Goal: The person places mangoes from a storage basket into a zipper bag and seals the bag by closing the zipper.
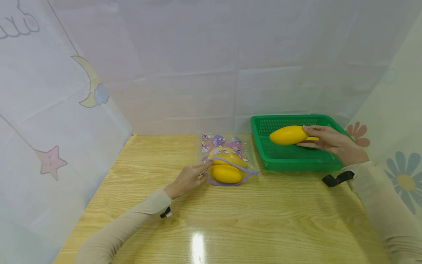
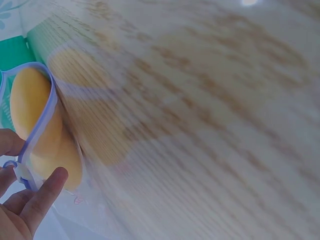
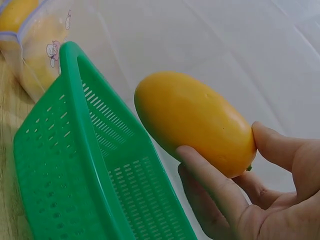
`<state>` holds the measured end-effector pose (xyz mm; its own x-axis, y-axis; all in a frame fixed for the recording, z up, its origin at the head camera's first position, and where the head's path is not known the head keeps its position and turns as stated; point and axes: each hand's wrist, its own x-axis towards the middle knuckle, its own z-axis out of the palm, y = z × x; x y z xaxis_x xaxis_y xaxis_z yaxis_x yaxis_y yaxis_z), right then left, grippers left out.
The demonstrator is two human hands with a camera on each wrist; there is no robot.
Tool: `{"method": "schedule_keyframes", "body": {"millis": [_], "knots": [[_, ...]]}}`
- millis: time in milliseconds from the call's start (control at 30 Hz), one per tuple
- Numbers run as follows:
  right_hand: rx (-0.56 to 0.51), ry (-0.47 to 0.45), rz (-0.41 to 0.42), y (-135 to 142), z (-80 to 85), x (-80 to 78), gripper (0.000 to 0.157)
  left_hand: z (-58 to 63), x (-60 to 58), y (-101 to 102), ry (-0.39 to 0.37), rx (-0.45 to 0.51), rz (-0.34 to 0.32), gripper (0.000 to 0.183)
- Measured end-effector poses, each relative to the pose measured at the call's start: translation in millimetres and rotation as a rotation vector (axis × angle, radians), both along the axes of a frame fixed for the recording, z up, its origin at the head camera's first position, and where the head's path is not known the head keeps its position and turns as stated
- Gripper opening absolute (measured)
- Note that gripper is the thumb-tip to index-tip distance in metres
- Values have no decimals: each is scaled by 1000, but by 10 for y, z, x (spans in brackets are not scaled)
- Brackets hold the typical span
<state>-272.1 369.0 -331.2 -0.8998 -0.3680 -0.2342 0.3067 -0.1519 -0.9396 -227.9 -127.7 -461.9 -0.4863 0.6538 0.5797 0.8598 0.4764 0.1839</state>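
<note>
The right hand (image 1: 324,140) grips 1 yellow fruit (image 3: 195,122) between its thumb and fingers, at the end with a small green stem. This fruit is raised over the green basket (image 1: 301,165), which has slotted walls and sits on the far right of the wood-grain bench (image 1: 263,220).

To the left of the basket, a clear bag (image 1: 250,173) with a purple rim and cartoon prints lies on the bench, its mouth spread apart towards the near side. It contains 2 more yellow fruits: the near fruit (image 1: 226,173) at the mouth, and the far fruit (image 1: 238,160) just behind it, seen through the printed film. The left hand (image 1: 188,179) pinches the bag's rim at the left end of the mouth, beside a pale slider (image 2: 23,172).

A moon (image 1: 86,81) and a star (image 1: 52,162) decorate the left wall.
</note>
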Motion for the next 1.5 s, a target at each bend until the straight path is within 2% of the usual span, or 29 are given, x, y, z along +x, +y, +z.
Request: {"method": "schedule_keyframes", "body": {"millis": [67,433,633,833,1200,1500], "knots": [[-9,2,4,-12,1,15,21,2,1,2,-4,-2,3,59],[-6,0,5,-66,26,53,19,12,13,9,-7,-3,10,59],[15,2,17,-112,60,85,32,10,5,14,-12,0,8,59],[-24,-5,29,-161,87,134,19,11,3,16,-5,-2,9,59],[-26,19,47,-239,84,190,21,19,16,17,-7,-9,12,60],[18,71,85,-338,105,274,20,26,21,20,-17,-8,11,59]]}}
